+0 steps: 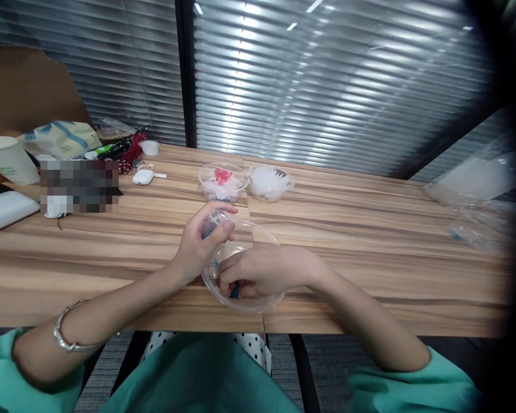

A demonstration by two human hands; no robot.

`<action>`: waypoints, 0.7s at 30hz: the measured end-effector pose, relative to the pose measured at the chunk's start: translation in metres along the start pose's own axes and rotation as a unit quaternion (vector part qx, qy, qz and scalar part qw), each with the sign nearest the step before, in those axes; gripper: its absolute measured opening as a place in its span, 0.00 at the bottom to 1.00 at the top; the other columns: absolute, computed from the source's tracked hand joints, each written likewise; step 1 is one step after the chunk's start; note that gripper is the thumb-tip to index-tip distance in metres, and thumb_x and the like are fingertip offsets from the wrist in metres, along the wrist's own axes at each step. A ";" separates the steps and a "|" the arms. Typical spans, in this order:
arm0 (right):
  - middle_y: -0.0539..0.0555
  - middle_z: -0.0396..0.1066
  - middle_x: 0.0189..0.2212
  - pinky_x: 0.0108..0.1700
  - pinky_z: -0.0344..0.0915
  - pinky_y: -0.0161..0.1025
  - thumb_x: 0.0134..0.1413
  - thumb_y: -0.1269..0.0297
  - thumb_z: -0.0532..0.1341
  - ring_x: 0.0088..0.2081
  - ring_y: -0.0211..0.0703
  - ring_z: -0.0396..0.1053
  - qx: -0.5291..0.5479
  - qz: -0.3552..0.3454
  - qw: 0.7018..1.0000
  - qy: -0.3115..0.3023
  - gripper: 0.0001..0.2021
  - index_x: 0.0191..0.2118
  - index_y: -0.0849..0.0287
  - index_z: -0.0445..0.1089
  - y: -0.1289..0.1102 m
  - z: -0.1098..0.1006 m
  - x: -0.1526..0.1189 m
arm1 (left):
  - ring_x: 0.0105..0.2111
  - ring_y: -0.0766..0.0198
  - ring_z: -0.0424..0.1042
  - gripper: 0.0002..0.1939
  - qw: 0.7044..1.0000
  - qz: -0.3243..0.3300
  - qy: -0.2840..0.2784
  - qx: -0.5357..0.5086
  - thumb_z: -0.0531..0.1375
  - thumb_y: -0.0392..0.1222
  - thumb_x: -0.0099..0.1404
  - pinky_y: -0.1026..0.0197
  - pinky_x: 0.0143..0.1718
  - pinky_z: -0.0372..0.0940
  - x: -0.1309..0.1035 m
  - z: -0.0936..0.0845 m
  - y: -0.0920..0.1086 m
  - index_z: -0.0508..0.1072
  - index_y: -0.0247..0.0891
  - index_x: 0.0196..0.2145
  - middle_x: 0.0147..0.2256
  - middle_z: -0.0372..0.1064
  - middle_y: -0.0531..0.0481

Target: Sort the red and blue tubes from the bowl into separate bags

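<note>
A round clear plastic bowl [251,307] stands near the front edge of the wooden table. My left hand [200,241] is at its upper left rim, fingers and thumb curled round a small clear plastic item [217,217] whose exact kind I cannot make out. Inside the bowl, my right hand [262,271] points down with its fingers bent together on a small dark blue piece [234,290]. Most of that piece is hidden by the fingers. A bit of lighter blue [217,264] shows at the bowl's left side.
Behind the bowl sit a clear tub with red and white contents [223,182] and another with white strips [270,182]. A white earphone case [143,176], a paper cup [9,160] and a cardboard box [30,86] are at left. Plastic bags [477,183] lie at right.
</note>
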State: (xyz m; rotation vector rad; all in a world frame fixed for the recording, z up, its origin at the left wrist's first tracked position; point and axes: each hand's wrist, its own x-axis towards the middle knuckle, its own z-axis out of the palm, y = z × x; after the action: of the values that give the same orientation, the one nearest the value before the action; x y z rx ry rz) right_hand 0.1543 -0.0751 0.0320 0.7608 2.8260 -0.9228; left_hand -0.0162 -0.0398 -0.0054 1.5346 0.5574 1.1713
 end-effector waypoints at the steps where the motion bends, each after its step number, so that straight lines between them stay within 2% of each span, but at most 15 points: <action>1: 0.52 0.73 0.37 0.32 0.60 0.34 0.54 0.76 0.59 0.34 0.38 0.67 0.004 0.003 1.000 -0.001 0.09 0.39 0.58 0.73 0.000 0.000 0.000 | 0.28 0.65 0.67 0.17 1.000 0.001 0.001 -0.002 0.61 0.52 0.66 0.64 0.32 0.60 0.000 0.000 0.000 0.70 0.39 0.46 0.27 0.67 0.53; 7: 0.50 0.74 0.35 0.30 0.58 0.33 0.54 0.75 0.60 0.32 0.36 0.66 0.022 0.047 0.999 0.009 0.07 0.36 0.58 0.74 -0.005 -0.001 -0.001 | 0.28 0.66 0.66 0.16 1.000 -0.007 -0.001 -0.010 0.61 0.52 0.66 0.65 0.33 0.60 -0.001 0.001 0.001 0.70 0.39 0.46 0.26 0.68 0.54; 13: 0.51 0.73 0.37 0.35 0.61 0.34 0.57 0.74 0.59 0.34 0.37 0.67 0.023 0.049 0.996 0.069 0.08 0.38 0.59 0.74 -0.004 0.004 -0.001 | 0.28 0.66 0.66 0.16 1.000 -0.004 -0.002 -0.006 0.61 0.52 0.66 0.65 0.32 0.61 -0.001 0.001 0.002 0.70 0.39 0.45 0.26 0.67 0.53; 18: 0.54 0.73 0.39 0.37 0.63 0.35 0.60 0.74 0.56 0.35 0.39 0.68 -0.018 0.056 0.991 0.119 0.09 0.38 0.60 0.73 -0.003 0.008 -0.003 | 0.29 0.67 0.68 0.15 1.000 0.000 -0.004 -0.004 0.61 0.52 0.66 0.66 0.33 0.63 -0.001 0.002 0.002 0.71 0.39 0.45 0.27 0.67 0.54; 21: 0.56 0.73 0.38 0.38 0.65 0.37 0.60 0.71 0.58 0.37 0.43 0.69 -0.050 0.073 0.986 0.144 0.07 0.42 0.61 0.72 -0.003 0.009 -0.003 | 0.27 0.67 0.67 0.16 1.000 -0.013 -0.005 -0.014 0.61 0.52 0.66 0.66 0.30 0.62 -0.002 0.001 0.001 0.70 0.40 0.46 0.26 0.67 0.54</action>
State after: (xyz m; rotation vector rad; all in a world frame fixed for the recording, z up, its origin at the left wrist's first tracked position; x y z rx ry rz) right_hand 0.1547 -0.0838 0.0269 1.1551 2.9765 -0.6932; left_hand -0.0163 -0.0420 -0.0046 1.5040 0.5503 1.1468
